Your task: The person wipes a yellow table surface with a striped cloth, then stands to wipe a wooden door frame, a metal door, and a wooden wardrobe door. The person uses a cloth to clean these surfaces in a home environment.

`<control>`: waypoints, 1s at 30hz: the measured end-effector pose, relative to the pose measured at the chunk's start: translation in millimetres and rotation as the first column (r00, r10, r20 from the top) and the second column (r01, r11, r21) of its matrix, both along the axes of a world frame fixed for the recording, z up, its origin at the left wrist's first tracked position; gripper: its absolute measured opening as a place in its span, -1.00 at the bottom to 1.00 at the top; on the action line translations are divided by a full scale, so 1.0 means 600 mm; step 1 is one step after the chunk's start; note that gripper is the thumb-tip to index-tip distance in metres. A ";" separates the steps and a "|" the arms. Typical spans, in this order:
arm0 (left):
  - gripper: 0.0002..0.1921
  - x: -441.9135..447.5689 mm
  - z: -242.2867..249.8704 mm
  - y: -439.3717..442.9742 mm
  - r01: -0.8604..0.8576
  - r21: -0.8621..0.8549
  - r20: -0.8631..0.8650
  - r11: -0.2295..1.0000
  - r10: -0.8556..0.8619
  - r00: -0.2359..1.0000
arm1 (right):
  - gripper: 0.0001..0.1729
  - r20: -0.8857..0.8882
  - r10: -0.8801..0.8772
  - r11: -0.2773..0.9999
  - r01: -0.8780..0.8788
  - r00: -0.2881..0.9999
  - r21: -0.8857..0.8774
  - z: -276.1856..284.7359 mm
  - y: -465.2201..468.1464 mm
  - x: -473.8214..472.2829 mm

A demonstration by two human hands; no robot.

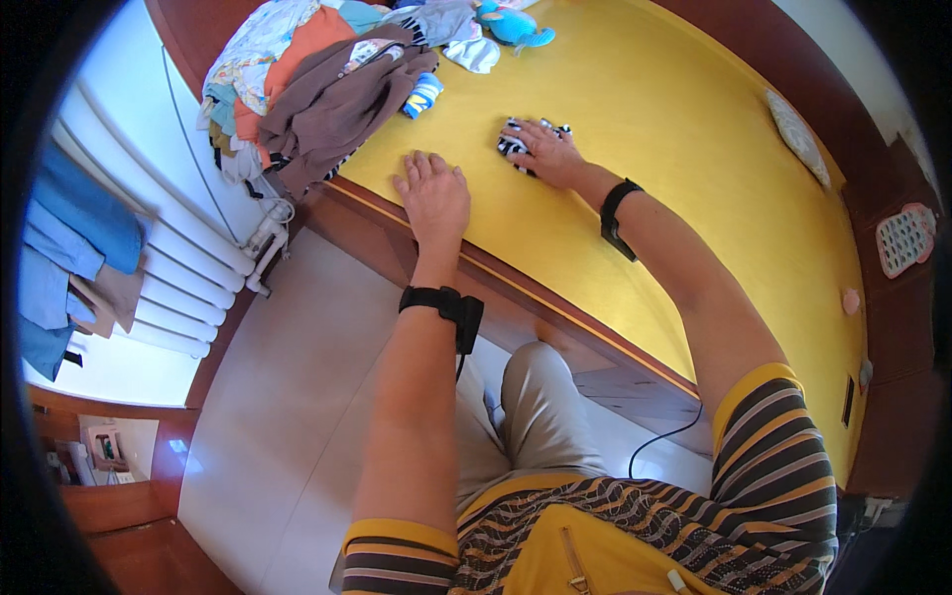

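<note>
My right hand (549,155) lies over a bunched black-and-white patterned cloth (513,143), its fingers curled over the top. The cloth rests on the yellow bed surface (625,97), and part of it is hidden beneath the palm. Close to the wooden edge, my left hand (433,195) is palm down on the same yellow surface, fingers slightly apart, with nothing in it. A black strap device sits on each forearm. Beyond my left hand are a blue, white and yellow striped sock (424,95) and a heap of clothes topped by a brown garment (335,97).
A blue stuffed toy (513,24) lies at the far edge. A patterned pillow (797,137) rests along the right border. Left of the bed stand a white radiator (186,282) with pipes and hanging blue cloths (85,216). Below runs the bed's wooden rim (513,279).
</note>
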State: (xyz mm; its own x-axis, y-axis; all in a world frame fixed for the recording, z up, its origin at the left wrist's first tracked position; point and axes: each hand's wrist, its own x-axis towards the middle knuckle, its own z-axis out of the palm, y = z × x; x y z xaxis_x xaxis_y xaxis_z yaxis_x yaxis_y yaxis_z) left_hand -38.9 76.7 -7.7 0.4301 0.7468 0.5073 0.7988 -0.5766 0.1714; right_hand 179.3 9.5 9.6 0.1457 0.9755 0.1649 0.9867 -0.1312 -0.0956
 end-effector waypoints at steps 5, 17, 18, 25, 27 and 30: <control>-0.56 0.000 -0.006 0.001 0.001 0.029 0.027 1.000 -0.002 1.000 | -0.39 0.377 0.036 0.965 0.065 0.926 -0.253 0.003 0.049 0.044; -0.55 0.000 -0.005 0.004 -0.015 0.023 0.060 1.000 0.013 0.998 | -0.32 0.046 -0.179 0.981 0.182 0.983 -0.068 -0.011 0.024 0.045; -0.55 0.001 -0.005 0.004 -0.008 -0.005 0.036 1.000 0.008 0.999 | -0.34 0.055 -0.142 0.988 0.145 0.988 -0.053 -0.013 0.007 0.042; -0.53 0.001 -0.006 0.005 0.002 -0.045 0.038 0.999 0.000 0.999 | -0.34 0.018 0.002 0.999 -0.002 1.000 -0.046 0.001 -0.148 -0.002; -0.53 0.000 -0.004 0.004 0.005 -0.078 0.031 0.997 -0.003 1.000 | -0.34 -0.004 0.002 0.997 -0.003 1.000 -0.078 0.013 -0.204 -0.022; -0.53 0.000 -0.001 0.005 0.004 -0.081 0.032 0.997 -0.001 0.999 | -0.35 -0.054 0.025 0.996 -0.030 0.998 -0.088 0.028 -0.292 -0.045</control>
